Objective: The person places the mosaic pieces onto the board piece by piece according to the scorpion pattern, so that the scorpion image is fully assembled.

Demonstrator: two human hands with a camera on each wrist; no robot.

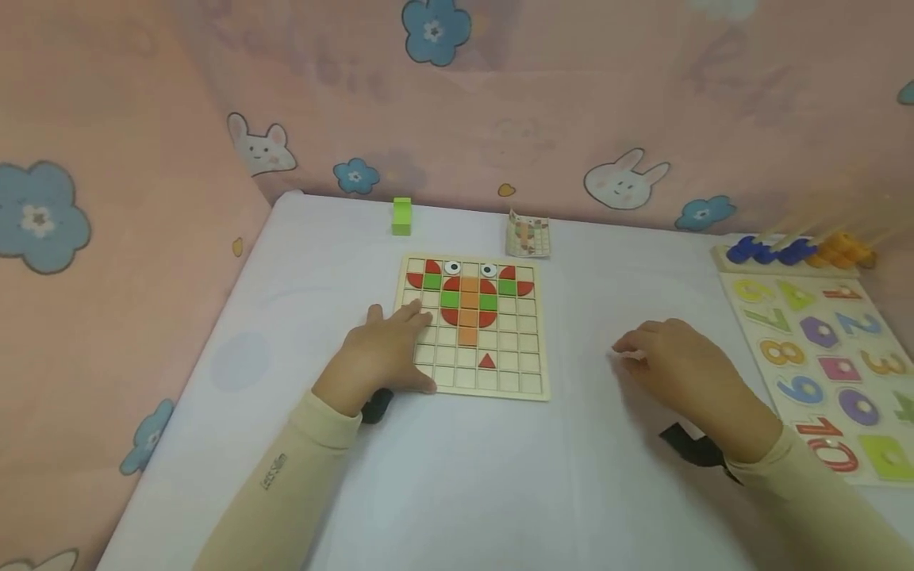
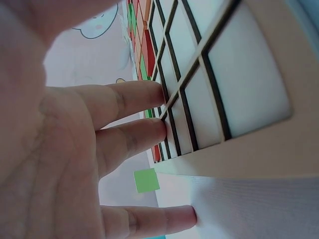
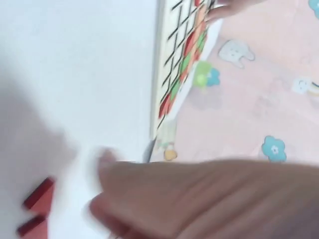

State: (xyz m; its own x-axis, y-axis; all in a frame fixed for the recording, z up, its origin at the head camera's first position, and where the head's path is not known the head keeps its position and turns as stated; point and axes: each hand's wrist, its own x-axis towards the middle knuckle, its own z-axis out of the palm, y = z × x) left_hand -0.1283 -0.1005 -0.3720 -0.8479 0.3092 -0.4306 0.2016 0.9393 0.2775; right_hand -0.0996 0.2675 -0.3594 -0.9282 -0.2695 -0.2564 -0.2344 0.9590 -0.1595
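My left hand [image 1: 389,349] rests along the left edge of a pale wooden grid board [image 1: 530,384], its fingers spread, some over the squares. The thumb is at the front edge. Flat red, green and orange pieces make a figure on the board, with an orange column [image 1: 468,303] and two eye discs [image 1: 489,270]. A red triangle [image 1: 487,362] lies alone lower down. To the right of the board, my right hand [image 1: 674,377] is low over the table with thumb and fingertips close together; I cannot tell whether something is between them. Two red blocks [image 3: 41,198] lie near it in the right wrist view.
A small folded picture card [image 1: 528,236] stands behind the board, and a green block [image 1: 402,216] is at the back left. On the right lies a number and shape puzzle board [image 1: 781,317] with blue rings [image 1: 767,251] at its far end. Patterned pink cloth [image 1: 500,103] hangs behind.
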